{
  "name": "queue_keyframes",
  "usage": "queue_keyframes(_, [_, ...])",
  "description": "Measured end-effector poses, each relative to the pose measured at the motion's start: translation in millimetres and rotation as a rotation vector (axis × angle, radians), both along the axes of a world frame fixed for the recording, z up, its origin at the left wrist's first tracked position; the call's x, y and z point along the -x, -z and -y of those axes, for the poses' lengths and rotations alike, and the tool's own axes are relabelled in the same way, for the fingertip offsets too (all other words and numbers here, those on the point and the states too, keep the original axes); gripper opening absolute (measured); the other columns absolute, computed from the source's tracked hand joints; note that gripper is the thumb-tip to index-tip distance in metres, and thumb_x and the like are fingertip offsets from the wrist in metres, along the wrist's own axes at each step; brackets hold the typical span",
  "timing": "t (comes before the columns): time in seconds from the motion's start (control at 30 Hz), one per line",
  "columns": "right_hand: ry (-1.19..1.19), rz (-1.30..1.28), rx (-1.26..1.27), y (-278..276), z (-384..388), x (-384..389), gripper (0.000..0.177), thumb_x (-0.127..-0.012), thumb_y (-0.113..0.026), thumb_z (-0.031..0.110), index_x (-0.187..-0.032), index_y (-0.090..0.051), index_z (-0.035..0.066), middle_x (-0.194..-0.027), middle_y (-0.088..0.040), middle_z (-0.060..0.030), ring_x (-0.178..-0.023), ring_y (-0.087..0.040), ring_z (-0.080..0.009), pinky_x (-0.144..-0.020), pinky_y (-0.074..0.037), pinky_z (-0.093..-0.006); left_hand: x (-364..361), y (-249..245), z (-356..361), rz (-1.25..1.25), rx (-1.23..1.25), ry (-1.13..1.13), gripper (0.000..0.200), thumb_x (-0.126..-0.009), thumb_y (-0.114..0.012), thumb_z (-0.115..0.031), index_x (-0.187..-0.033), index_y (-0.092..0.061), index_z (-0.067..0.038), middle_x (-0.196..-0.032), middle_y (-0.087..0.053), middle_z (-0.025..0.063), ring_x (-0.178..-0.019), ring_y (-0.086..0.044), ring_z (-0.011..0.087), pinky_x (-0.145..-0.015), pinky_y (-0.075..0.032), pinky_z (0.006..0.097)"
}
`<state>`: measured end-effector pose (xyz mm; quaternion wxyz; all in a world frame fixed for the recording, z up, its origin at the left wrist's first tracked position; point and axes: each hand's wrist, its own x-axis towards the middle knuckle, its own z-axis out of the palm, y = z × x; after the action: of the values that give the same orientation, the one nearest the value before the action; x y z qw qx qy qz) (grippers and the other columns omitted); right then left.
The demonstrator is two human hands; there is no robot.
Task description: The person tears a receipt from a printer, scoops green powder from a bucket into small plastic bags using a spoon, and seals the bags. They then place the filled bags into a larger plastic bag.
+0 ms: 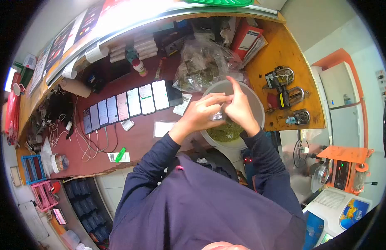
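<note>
Both hands meet over a round whitish tub (260, 109) with green, crumbly material (226, 131) at its bottom. My left hand (202, 111) has its fingers curled, and a small clear plastic piece (218, 117) shows beneath them. Against it rests my right hand (239, 107), its index finger stretched out and its thumb side near the same clear piece. What exactly lies between the fingers is too small to make out. Just behind the tub lies a clear plastic bag (201, 68) with greenish-brown contents.
A row of several lit phones (133, 101) with white cables stands on the reddish desk (147, 143). A green highlighter (120, 154) lies near the front edge. Padlocks (286, 98) hang at the right panel, beside a red binder (246, 41). A pink-white bottle (139, 66) stands behind.
</note>
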<state>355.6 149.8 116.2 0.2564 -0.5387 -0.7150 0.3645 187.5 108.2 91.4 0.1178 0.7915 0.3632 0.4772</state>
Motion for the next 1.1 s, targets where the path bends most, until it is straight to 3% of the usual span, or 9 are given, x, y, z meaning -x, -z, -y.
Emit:
queue_keyframes(0.17, [-0.224, -0.321, 0.385, 18.1, -34.8, -16.6, 0.045, -0.086, -0.068, 0.025, -0.125, -0.055, 0.006, -0.067, -0.066, -0.0067, -0.056, -0.060, -0.0130, -0.056, -0.048, -0.0294, 43.5, -0.3, -5.1, 0.148, 0.022, -0.108, 0.031, -0.065, -0.084, -0.012, -0.076, -0.057, -0.001, -0.105, -0.068, 0.0130, -0.093, -0.067, 0.0256, -0.077, -0.055, 0.0344])
queue_keyframes(0.2, [-0.234, -0.112, 0.347, 26.5, -39.1, -15.5, 0.044, -0.095, -0.054, 0.041, -0.109, -0.062, 0.001, -0.068, -0.067, -0.0084, -0.055, -0.061, -0.0155, -0.054, -0.049, -0.0300, 56.4, -1.9, -5.1, 0.152, 0.003, -0.166, 0.033, -0.064, -0.085, -0.012, -0.075, -0.056, 0.000, -0.105, -0.068, 0.0135, -0.093, -0.067, 0.0249, -0.077, -0.054, 0.0337])
queue_keyframes(0.37, [-0.388, 0.664, 0.760, 110.7, -37.3, 11.2, 0.063, -0.095, -0.039, 0.053, -0.098, -0.065, -0.005, -0.075, -0.070, -0.0153, -0.054, -0.065, -0.0237, -0.053, -0.054, -0.0356, 82.7, -4.3, 9.6, 0.246, 0.050, -0.288, 0.044, -0.065, -0.085, -0.005, -0.066, -0.040, -0.007, -0.111, -0.066, 0.0203, -0.103, -0.064, 0.0261, -0.092, -0.049, 0.0383])
queue_keyframes(0.43, [-0.418, 0.728, 0.741, 71.8, -26.5, 11.8, 0.048, -0.092, -0.052, 0.040, -0.096, -0.065, -0.006, -0.074, -0.070, -0.0178, -0.055, -0.066, -0.0250, -0.056, -0.055, -0.0395, 92.3, -2.5, 16.5, 0.296, 0.039, -0.296, 0.045, -0.066, -0.084, -0.004, -0.067, -0.040, -0.007, -0.112, -0.066, 0.0205, -0.103, -0.064, 0.0264, -0.092, -0.049, 0.0390])
queue_keyframes(0.57, [-0.678, 0.968, 0.155, 75.5, -24.5, -44.6, 0.034, -0.076, -0.064, 0.004, -0.108, -0.060, -0.006, -0.091, -0.068, -0.0239, -0.085, -0.069, -0.0337, -0.070, -0.055, -0.0440, 107.6, -2.5, 33.1, 0.414, 0.056, -0.331, 0.045, -0.067, -0.083, -0.002, -0.068, -0.038, -0.007, -0.112, -0.065, 0.0213, -0.102, -0.064, 0.0270, -0.091, -0.049, 0.0406])
queue_keyframes(0.63, [-0.627, 0.908, 0.235, 46.4, -18.1, -48.5, 0.040, -0.076, -0.063, 0.003, -0.115, -0.058, -0.002, -0.099, -0.067, -0.0255, -0.096, -0.066, -0.0372, -0.076, -0.054, -0.0440, 110.0, -2.6, 37.5, 0.442, 0.043, -0.325, 0.044, -0.067, -0.083, -0.002, -0.068, -0.038, -0.008, -0.112, -0.065, 0.0211, -0.102, -0.064, 0.0266, -0.091, -0.049, 0.0399])
queue_keyframes(0.73, [-0.644, 0.994, 0.042, 45.4, -14.1, -41.6, 0.019, -0.073, -0.063, 0.004, -0.091, -0.069, 0.000, -0.087, -0.069, -0.0209, -0.086, -0.069, -0.0353, -0.071, -0.055, -0.0444, 111.1, 3.3, 43.4, 0.474, 0.061, -0.323, 0.044, -0.068, -0.083, -0.002, -0.068, -0.038, -0.008, -0.112, -0.065, 0.0210, -0.101, -0.064, 0.0261, -0.091, -0.049, 0.0400])
queue_keyframes(0.97, [-0.558, 0.884, -0.376, 103.5, 15.9, -10.3, 0.013, -0.076, -0.061, 0.009, -0.078, -0.071, 0.001, -0.082, -0.069, -0.0195, -0.077, -0.070, -0.0331, -0.066, -0.056, -0.0435, 100.1, 9.7, 45.2, 0.443, 0.137, -0.314, 0.044, -0.068, -0.083, -0.003, -0.068, -0.039, -0.008, -0.111, -0.065, 0.0219, -0.101, -0.065, 0.0267, -0.092, -0.049, 0.0408])
queue_keyframes(1.1, [-0.800, 0.705, 0.127, 67.5, 7.1, -38.1, 0.014, -0.078, -0.062, 0.011, -0.085, -0.071, 0.003, -0.081, -0.067, -0.0223, -0.077, -0.067, -0.0370, -0.066, -0.054, -0.0454, 101.1, 11.5, 45.8, 0.407, 0.144, -0.325, 0.045, -0.067, -0.083, -0.003, -0.068, -0.038, -0.008, -0.112, -0.065, 0.0227, -0.104, -0.064, 0.0285, -0.091, -0.049, 0.0419])
